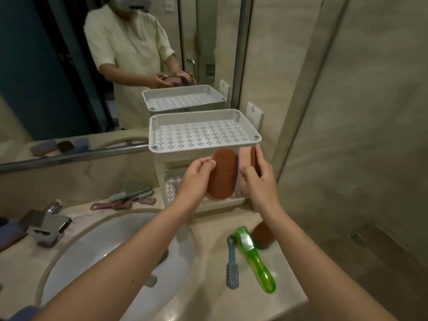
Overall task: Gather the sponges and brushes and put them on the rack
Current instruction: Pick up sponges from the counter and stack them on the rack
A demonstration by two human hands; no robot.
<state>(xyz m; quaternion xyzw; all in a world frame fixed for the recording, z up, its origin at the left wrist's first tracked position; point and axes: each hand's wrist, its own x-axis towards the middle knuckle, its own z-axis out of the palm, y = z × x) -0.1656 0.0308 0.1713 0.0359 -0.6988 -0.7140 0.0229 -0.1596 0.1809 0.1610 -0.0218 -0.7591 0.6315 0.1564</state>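
Note:
A white two-tier rack (245,141) stands against the mirror at the back of the counter. In front of its lower tier my left hand (196,174) pinches the edge of an oval brown sponge (223,173), held upright. My right hand (260,174) grips a second brown-and-pink sponge (244,158) right beside it. Another brown sponge (262,235) lies on the counter below my right forearm. A green brush (253,258) and a grey-blue brush (231,267) lie right of the sink. Pink and green brushes (132,198) lie left of the rack.
A round white sink (81,251) fills the counter's middle, with a chrome tap (49,225) at its left. Blue and brown sponges (9,230) sit at the far left edge. A glass shower wall (347,135) stands to the right. The mirror behind reflects the rack.

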